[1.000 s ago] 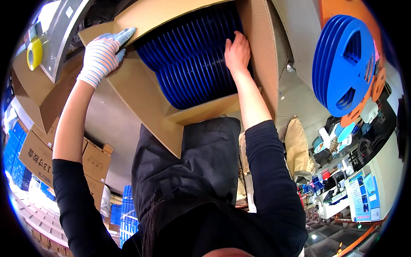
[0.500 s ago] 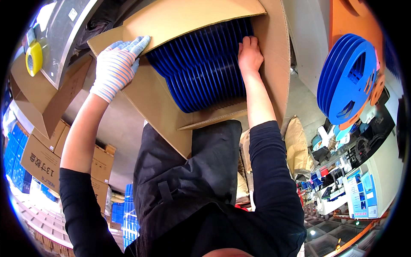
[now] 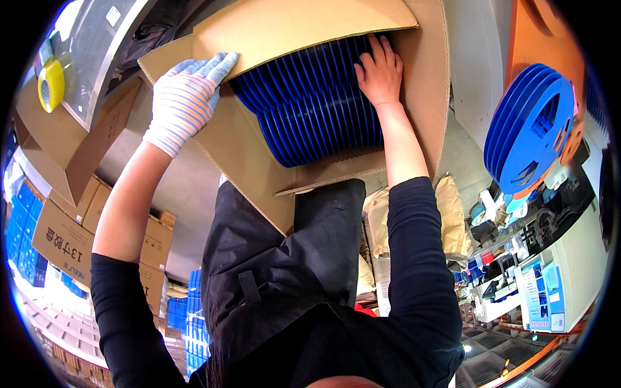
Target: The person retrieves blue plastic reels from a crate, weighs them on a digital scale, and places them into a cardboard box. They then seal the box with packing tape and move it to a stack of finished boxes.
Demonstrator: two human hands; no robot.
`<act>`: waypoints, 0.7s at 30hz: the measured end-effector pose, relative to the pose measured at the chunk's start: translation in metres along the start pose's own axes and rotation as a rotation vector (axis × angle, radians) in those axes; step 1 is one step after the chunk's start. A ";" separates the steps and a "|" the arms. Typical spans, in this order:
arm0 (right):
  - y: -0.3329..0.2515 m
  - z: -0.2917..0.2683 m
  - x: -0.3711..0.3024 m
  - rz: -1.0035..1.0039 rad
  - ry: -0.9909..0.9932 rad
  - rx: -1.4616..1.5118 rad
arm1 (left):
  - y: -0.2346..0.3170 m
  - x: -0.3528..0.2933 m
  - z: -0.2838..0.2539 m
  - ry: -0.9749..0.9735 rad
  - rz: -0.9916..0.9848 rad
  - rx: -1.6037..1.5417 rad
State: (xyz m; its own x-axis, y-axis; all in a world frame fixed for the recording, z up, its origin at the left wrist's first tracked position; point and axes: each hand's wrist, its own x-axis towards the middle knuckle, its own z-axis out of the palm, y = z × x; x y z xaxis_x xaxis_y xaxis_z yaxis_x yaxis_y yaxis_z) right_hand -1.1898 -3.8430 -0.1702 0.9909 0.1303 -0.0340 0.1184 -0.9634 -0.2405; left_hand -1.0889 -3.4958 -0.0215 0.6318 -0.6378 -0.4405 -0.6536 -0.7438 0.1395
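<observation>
A cardboard box point(image 3: 242, 158) stands open in front of me, its far flap point(image 3: 304, 29) slanting over the opening. Inside, blue plastic reels point(image 3: 310, 107) are packed on edge in a tight row. My left hand point(image 3: 187, 97), in a striped glove, grips the box at its left edge, with straight fingers reaching over the base of the far flap. My bare right hand point(image 3: 380, 74) is inside the box by the right wall. Its fingers are spread across the right end of the row of reels, their tips close under the far flap.
To the right, a stack of blue reels point(image 3: 527, 132) stands by an orange panel. A yellow tape roll point(image 3: 51, 85) is at the far left. Another open carton point(image 3: 74, 139) and several stacked boxes point(image 3: 65, 239) are on the left. Brown paper sacks point(image 3: 449, 216) lie behind my right arm.
My right hand has moved farther into the box along the reels, and its curled fingers have spread. The box and my left hand appear slightly further right.
</observation>
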 end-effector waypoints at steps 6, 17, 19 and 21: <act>-0.004 0.012 0.005 -0.120 -0.031 0.003 | 0.000 -0.001 0.000 0.012 0.004 0.019; -0.025 0.011 0.014 -0.100 -0.140 -0.003 | -0.001 -0.002 0.000 -0.044 -0.038 0.011; -0.029 0.013 0.012 -0.149 -0.115 0.016 | -0.001 -0.002 0.000 -0.055 -0.035 0.024; -0.034 0.012 0.012 -0.173 -0.100 0.090 | -0.002 -0.002 0.002 -0.043 -0.034 0.038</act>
State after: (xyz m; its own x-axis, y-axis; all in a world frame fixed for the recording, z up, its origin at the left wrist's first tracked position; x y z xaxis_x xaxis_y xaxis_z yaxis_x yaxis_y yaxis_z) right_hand -1.1822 -3.8061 -0.1738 0.9446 0.3186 -0.0794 0.2753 -0.9004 -0.3369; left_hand -1.0896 -3.4930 -0.0224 0.6357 -0.6024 -0.4827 -0.6479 -0.7563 0.0905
